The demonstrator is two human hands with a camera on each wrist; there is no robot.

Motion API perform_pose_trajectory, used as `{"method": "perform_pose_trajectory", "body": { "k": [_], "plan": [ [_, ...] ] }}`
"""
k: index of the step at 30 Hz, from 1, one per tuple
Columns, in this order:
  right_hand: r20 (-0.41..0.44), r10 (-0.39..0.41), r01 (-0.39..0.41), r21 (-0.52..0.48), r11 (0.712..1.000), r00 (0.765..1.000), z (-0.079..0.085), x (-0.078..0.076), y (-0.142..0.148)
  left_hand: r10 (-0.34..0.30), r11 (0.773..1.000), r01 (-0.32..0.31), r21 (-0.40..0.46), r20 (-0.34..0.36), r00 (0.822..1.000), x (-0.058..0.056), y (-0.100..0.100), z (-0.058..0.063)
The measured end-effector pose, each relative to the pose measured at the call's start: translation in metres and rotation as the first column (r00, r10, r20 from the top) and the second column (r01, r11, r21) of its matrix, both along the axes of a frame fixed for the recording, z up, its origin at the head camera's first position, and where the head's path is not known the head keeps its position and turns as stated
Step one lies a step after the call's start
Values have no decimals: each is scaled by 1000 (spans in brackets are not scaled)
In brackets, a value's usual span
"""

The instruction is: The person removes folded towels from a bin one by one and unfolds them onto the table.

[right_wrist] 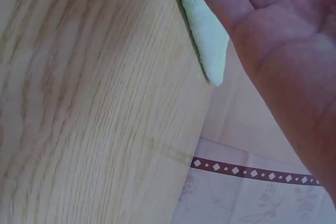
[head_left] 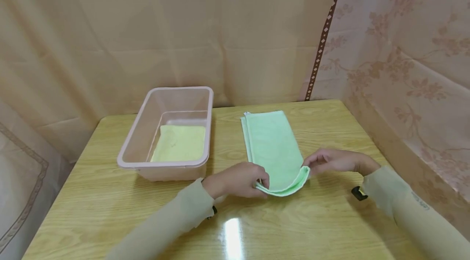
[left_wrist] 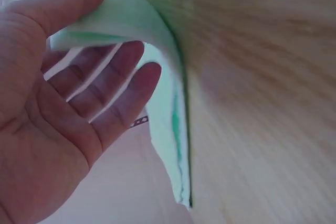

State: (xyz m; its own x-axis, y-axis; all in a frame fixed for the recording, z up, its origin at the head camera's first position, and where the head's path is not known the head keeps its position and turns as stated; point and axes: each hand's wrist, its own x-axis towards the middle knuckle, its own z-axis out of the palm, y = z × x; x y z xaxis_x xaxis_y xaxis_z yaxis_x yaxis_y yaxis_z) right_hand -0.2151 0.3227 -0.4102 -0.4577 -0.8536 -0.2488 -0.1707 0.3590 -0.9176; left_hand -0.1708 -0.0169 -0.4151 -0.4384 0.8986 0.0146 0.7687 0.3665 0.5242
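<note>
A light green towel [head_left: 273, 141], folded in layers, lies on the wooden table with its near end lifted and curved upward. At that end's left corner, my left hand [head_left: 238, 179] pinches the layers between thumb and fingers; the left wrist view shows the thumb over the towel [left_wrist: 126, 17] and the fingers beneath. My right hand [head_left: 335, 161] grips the right corner of the same lifted edge. In the right wrist view, the right hand's [right_wrist: 294, 51] fingertips run out of the frame, beside the towel's far part lying flat.
To the left stands a pale pink plastic basin [head_left: 165, 165] with a folded yellow cloth [head_left: 180, 143] lying in it. Beige curtains [head_left: 257, 35] hang right behind the table [head_left: 293, 227], and a floral cloth [head_left: 415, 68] hangs along its right side.
</note>
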Motion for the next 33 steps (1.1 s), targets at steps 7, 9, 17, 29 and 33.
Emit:
{"method": "perform_pose_trajectory", "body": {
  "k": [7, 9, 17, 29, 33],
  "plan": [
    [-95, -16, 22, 68, 997, 995, -1, 9, -8, -91, 992, 86, -93, -54, 994, 9, -4, -10],
    [-227, -28, 56, 117, 992, 973, -2, 14, -15, -111, 989, 105, -103, -60, 992, 11, -3, -10],
    [-531, 121, 50, 296, 954, 839, -3, 38, -51, -170, 984, 166, -71, -65, 983, 13, -4, -13],
    [-435, 136, 40, 371, 928, 890, -11, 45, -53, -110, 991, 98, -95, -123, 986, 13, -7, -25],
    [-438, 151, 18, 358, 933, 886, -10, 42, -53, -108, 989, 86, -122, -189, 976, 16, -6, -26]
  ]
}}
